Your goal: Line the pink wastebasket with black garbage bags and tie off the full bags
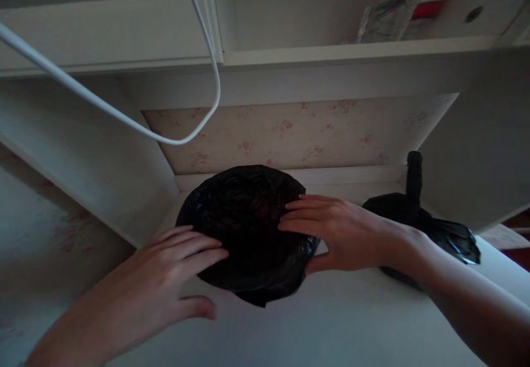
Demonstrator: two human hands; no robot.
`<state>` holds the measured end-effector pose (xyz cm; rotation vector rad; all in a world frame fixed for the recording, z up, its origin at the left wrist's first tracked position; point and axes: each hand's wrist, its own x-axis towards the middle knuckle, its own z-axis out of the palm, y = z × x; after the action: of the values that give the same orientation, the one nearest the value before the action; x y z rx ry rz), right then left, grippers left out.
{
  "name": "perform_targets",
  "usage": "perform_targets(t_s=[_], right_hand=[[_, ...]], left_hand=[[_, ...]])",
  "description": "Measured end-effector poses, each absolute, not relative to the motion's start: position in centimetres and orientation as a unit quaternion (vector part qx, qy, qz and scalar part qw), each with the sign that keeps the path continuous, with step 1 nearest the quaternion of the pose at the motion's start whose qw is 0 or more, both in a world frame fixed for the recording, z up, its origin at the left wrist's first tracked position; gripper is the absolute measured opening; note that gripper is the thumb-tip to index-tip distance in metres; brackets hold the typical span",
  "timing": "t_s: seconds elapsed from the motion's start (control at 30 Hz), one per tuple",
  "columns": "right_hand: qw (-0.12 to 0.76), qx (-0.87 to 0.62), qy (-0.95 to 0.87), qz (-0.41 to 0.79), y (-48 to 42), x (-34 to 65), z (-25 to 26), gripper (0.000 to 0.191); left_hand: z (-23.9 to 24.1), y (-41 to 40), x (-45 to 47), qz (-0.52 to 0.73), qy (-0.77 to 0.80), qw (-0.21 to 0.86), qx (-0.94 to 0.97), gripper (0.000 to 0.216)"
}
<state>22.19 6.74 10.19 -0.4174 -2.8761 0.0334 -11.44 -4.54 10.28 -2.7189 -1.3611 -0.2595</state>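
A round bin lined with a black plastic bag (244, 218) stands on the pale floor under a white desk. My left hand (165, 273) reaches toward its left rim, fingers stretched out and apart, fingertips at the edge of the bag. My right hand (335, 232) lies on the right rim, fingers extended over the bag and thumb under its edge; it touches the plastic but I see no closed grip.
A second black bag (434, 229) with a dark upright handle (414, 174) sits to the right, behind my right wrist. A white cable (124, 118) loops down from above. Floral wallpaper (298, 132) backs the recess. A shelf above holds packets (397, 8).
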Motion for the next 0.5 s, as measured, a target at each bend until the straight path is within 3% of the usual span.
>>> perform_targets(t_s=[0.07, 0.27, 0.5], right_hand=[[0.098, -0.156, -0.983, 0.0, 7.4, 22.3, 9.9, 0.068], [0.023, -0.177, -0.984, -0.005, 7.7, 20.9, 8.7, 0.009], [0.013, -0.166, -0.986, -0.029, 8.1, 21.2, 8.2, 0.006]], left_hand=[[10.0, -5.3, -8.9, -0.113, -0.447, 0.06, -0.885, 0.058], [6.9, -5.1, -2.2, -0.181, -0.456, 0.095, -0.866, 0.022], [6.8, -3.6, -5.3, -0.175, -0.352, 0.136, -0.91, 0.047]])
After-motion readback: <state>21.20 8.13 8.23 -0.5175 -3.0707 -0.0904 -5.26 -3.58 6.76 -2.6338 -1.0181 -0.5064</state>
